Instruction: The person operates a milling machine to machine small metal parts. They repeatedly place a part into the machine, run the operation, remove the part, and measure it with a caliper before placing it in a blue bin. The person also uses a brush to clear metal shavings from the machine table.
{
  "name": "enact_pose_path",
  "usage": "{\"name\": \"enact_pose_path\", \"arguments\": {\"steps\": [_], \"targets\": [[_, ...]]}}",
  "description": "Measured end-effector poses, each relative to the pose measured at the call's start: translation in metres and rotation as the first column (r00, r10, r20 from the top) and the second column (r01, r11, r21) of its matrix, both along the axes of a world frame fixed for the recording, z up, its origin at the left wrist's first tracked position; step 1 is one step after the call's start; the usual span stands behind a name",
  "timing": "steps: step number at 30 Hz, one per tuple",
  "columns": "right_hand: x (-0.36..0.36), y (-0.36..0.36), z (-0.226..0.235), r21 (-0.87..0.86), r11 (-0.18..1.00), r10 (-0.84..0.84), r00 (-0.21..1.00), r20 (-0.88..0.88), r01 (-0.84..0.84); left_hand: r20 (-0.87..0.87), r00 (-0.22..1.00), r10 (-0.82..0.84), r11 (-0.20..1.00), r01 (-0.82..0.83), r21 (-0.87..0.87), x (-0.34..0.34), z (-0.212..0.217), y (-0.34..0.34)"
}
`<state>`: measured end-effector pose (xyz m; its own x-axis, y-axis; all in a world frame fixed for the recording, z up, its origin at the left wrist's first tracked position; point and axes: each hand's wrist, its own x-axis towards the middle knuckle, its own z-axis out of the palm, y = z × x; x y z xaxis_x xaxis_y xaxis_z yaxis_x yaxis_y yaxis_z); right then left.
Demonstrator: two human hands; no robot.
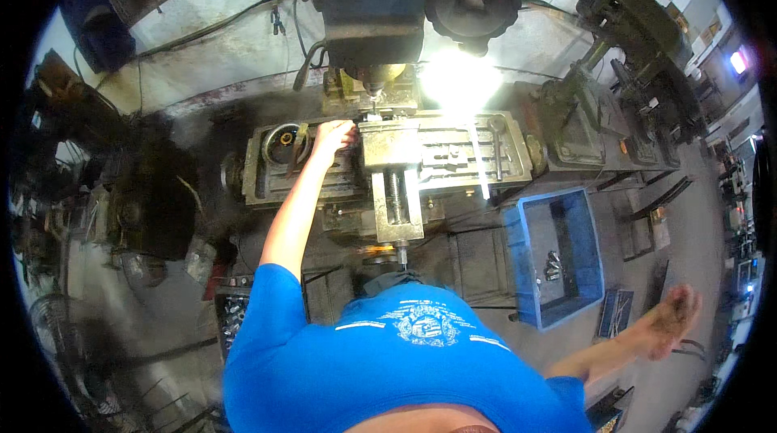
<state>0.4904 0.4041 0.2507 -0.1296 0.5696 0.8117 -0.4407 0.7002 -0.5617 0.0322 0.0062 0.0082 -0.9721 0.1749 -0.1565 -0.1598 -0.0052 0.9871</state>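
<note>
A machine vise (392, 150) is mounted on the long metal table (453, 174) of a milling or drilling machine. Above its far end a tool in the spindle (374, 85) points down at a small metal workpiece (372, 118). My left hand (334, 136) reaches forward to the left side of the vise, near its far jaw, with curled fingers; whatever they hold is hidden. Out to the right, away from the machine, my right hand (673, 322) hangs over the floor with fingers loosely extended and nothing visible in it.
A blue plastic crate (518, 271) with a few metal parts stands right of the vise. On the left lies a tray of small metal parts (233, 316). A round-rimmed handwheel (285, 144) sits left of my left hand. A bright lamp (461, 81) glares beside the spindle.
</note>
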Motion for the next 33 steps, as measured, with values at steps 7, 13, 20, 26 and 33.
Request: {"name": "enact_pose_path", "arguments": {"steps": [7,13,20,26,33], "targets": [[-0.009,0.004,-0.092,-0.384,0.866,0.42,0.882,0.214,-0.319,0.116,0.991,0.067,0.993,-0.078,0.094,-0.019,0.009,0.024],[-0.01,-0.003,-0.107,-0.48,0.832,0.435,0.865,0.251,-0.279,0.202,0.972,0.121,0.989,-0.135,0.06,-0.019,0.01,0.03],[-0.02,-0.018,-0.119,-0.506,0.833,0.419,0.853,0.31,-0.225,0.22,0.971,0.095,0.989,-0.117,0.087,-0.016,0.02,0.024],[-0.034,-0.025,-0.133,-0.575,0.755,0.536,0.802,0.264,-0.315,0.251,0.956,0.152,0.975,-0.187,0.121,-0.024,0.021,0.032],[-0.066,-0.047,-0.132,-0.588,0.734,0.604,0.722,0.338,-0.339,0.225,0.971,0.086,0.981,-0.122,0.151,-0.033,0.001,0.028]]}}
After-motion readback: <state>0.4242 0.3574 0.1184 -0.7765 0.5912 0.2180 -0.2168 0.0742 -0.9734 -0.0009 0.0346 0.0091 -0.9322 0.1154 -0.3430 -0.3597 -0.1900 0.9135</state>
